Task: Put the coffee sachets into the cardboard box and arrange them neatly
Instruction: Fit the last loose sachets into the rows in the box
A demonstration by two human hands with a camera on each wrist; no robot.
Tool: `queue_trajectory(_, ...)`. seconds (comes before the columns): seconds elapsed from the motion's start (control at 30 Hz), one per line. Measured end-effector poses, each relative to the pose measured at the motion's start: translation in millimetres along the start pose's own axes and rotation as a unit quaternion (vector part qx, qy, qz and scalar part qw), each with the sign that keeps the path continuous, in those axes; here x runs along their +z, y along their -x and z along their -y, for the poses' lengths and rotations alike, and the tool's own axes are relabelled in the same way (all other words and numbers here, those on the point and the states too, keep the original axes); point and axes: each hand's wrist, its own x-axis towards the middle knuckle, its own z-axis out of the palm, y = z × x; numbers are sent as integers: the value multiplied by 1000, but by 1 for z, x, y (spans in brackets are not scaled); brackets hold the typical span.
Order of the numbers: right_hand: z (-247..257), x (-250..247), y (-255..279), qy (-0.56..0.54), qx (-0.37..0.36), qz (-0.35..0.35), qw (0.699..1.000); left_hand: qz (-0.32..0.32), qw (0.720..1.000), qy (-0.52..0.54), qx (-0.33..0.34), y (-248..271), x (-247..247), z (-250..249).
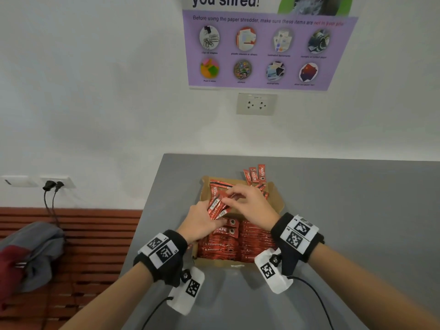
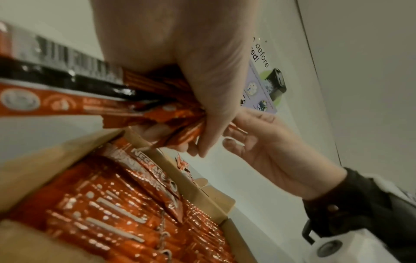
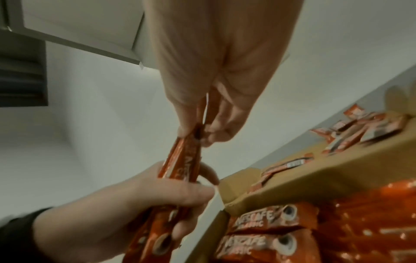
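- Brown corrugated cardboard box (image 1: 277, 201) sits open on the grey tabletop (image 1: 345, 210), flaps out.
- Near half of the box: red foil coffee sachets (image 1: 252, 241) packed in tight rows, two lying label-up on top at the left.
- Far half: a few loose red sachets (image 1: 220, 184) scattered on the bare cardboard floor.
- Three more red sachets (image 1: 255, 173) lie on the table just beyond the far flap.
- Left hand (image 1: 202, 223): fingers curled round a bundle of red stick sachets (image 1: 216, 207), held above the box's left side.
- Right hand (image 1: 252, 206): thumb and fingertips pinch the upper end of that same bundle; confirmed in the right wrist view.
- Both wrists carry black bands with white tag markers.
- Purple shredder poster (image 1: 269, 48) and a wall socket (image 1: 256, 104) on the white wall behind.
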Motion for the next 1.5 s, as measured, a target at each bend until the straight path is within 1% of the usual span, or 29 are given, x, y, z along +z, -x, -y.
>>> queue_trajectory(0.07, -1, -6, 3, -34, 10, 5, 999, 13, 1000, 8, -9, 2, -2, 3)
queue_trajectory(0.17, -5, -15, 7, -68, 25, -31, 997, 18, 999, 26, -30, 5, -4, 10)
queue_trajectory(0.23, -7, -22, 8, -83, 36, -38, 995, 10, 998, 52, -40, 7, -5, 13)
queue_trajectory(0.3, -8, -25, 8, -76, 36, -47, 995, -31, 995, 83, -44, 8, -6, 13)
queue_trajectory(0.37, -10, -27, 6, -73, 42, -81, 993, -95, 989, 104, -49, 5, -8, 12)
queue_trajectory(0.4, -11, -27, 5, -79, 43, -94, 992, -116, 985, 117, -51, 3, -10, 12)
queue_trajectory(0.43, -12, -26, 5, -83, 42, -97, 991, -126, 981, 136, -54, 2, -11, 10)
queue_trajectory(0.5, -13, -24, 7, -74, 40, -91, 992, -123, 974, 184, -55, 1, -14, 7)
queue_trajectory(0.57, -15, -22, 10, -72, 44, -90, 992, -105, 973, 201, -44, 1, -17, 4)
queue_trajectory(0.63, -17, -20, 10, -77, 53, -91, 991, -77, 983, 161, -44, 1, -18, 2)
queue_trajectory(0.67, -17, -19, 10, -83, 57, -95, 990, -45, 988, 137, -50, 0, -18, 2)
queue_trajectory(0.7, -16, -18, 10, -88, 59, -101, 989, 3, 992, 119, -52, 0, -17, 2)
queue_trajectory(0.73, -14, -16, 10, -92, 56, -105, 989, 55, 991, 109, -49, 1, -15, 2)
queue_trajectory(0.77, -11, -12, 11, -93, 49, -104, 989, 93, 989, 109, -41, 2, -12, 1)
queue_trajectory(0.8, -8, -8, 12, -91, 40, -99, 990, 102, 987, 116, -29, 4, -9, 0)
queue_trajectory(0.83, -6, -3, 13, -86, 33, -90, 992, 89, 987, 132, -20, 5, -7, -2)
queue_trajectory(0.93, -8, 8, 20, -64, 40, -75, 994, 5, 978, 204, -33, 3, -5, -6)
queue_trajectory(0.97, -10, 10, 23, -69, 48, -74, 994, -10, 977, 207, -39, 3, -5, -5)
queue_trajectory(1.07, -17, 11, 28, -95, 76, -66, 990, -1, 986, 159, -41, 3, -4, -3)
queue_trajectory(1.1, -19, 9, 28, -80, 82, -62, 991, -3, 988, 147, -43, 4, -5, -3)
queue_trajectory(1.13, -21, 7, 27, -49, 86, -56, 994, -20, 988, 143, -48, 4, -6, -3)
queue_trajectory(1.2, -26, 0, 26, 31, 93, -20, 995, -96, 983, 146, -54, 3, -13, -1)
queue_trajectory(1.27, -29, -3, 28, 83, 95, 46, 991, -168, 977, 121, -50, 2, -20, 1)
queue_trajectory(1.3, -30, -2, 29, 97, 95, 79, 988, -175, 979, 96, -46, 2, -23, 3)
queue_trajectory(1.37, -30, 3, 32, 115, 90, 124, 981, -132, 989, 53, -45, 3, -22, 4)
queue_trajectory(1.43, -31, 10, 32, 114, 88, 141, 980, -83, 995, 24, -49, 5, -17, 7)
queue_trajectory(1.5, -33, 15, 30, 117, 91, 141, 979, -64, 997, 2, -51, 5, -12, 9)
